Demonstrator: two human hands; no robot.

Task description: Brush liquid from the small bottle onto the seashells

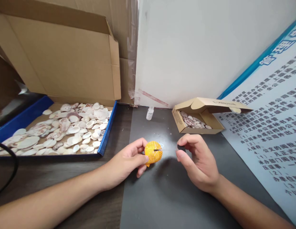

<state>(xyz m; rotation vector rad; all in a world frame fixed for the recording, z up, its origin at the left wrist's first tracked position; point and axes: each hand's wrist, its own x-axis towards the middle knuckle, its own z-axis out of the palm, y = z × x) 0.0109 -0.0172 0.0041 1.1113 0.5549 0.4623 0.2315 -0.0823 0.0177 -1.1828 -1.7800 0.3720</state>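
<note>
In my left hand [135,156] is a glossy orange scallop shell [152,156], pinched near its narrow end between thumb and fingers, ribbed side showing. My right hand [199,160] pinches the black cap of a small brush [180,148] between thumb and index finger. A thin, pale stem runs left from the cap, and its dark tip lies over the shell's face, seemingly touching it. Beyond both hands, a small clear bottle [150,113] with a white label stands upright on the grey mat [148,197], its top looking uncapped.
At left, a blue-edged cardboard box [107,133] with raised lid holds many pale shells [74,127]. A smaller cardboard box [200,131] with more shells stands back right, its lid partly raised. A white panel [210,47] rises behind. A printed poster [269,133] covers the right side.
</note>
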